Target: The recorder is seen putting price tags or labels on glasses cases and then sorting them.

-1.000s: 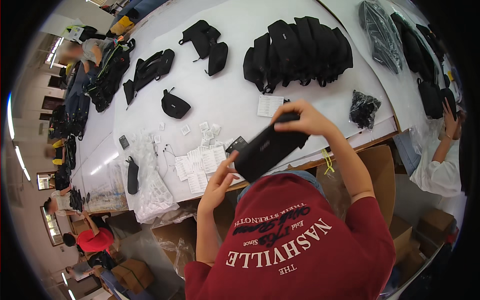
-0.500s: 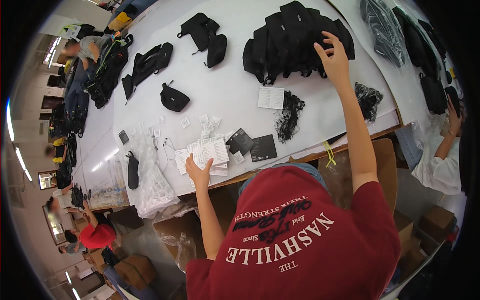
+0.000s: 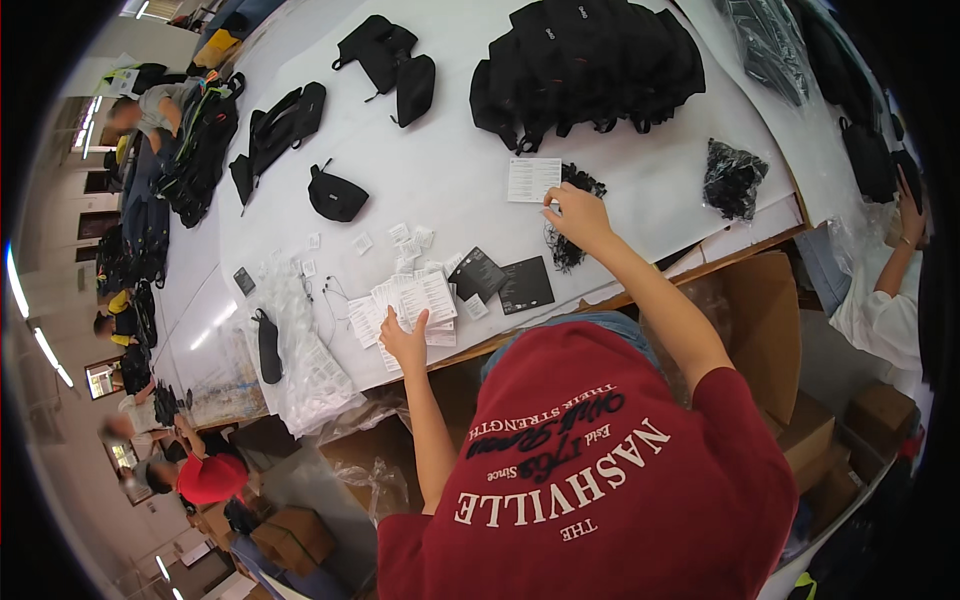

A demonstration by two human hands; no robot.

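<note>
My left hand (image 3: 406, 343) lies at the near edge of a pile of white printed cards (image 3: 428, 292), thumb and fingers spread. My right hand (image 3: 582, 218) is over a bundle of thin black cords (image 3: 568, 252). Its thumb and forefinger come together near the lower right corner of a single white printed card (image 3: 533, 179); what lies between the tips is too small to make out. Two black cards (image 3: 526, 285) lie right of the pile, with small white labels (image 3: 407, 248) scattered beyond it. Farther back stands a large heap of black bags (image 3: 590, 75).
A black pouch (image 3: 337, 194) and several other black bags (image 3: 287, 125) lie at the far left. Clear plastic bags (image 3: 300, 360) with a black case (image 3: 268, 346) are left of the cards. A plastic-wrapped black bundle (image 3: 735, 180) sits right. An open cardboard box (image 3: 765, 330) stands below the table's edge.
My right hand has come down from the heap of black bags to the cords and the single white card, its fingers drawing together. My left hand stays by the card pile.
</note>
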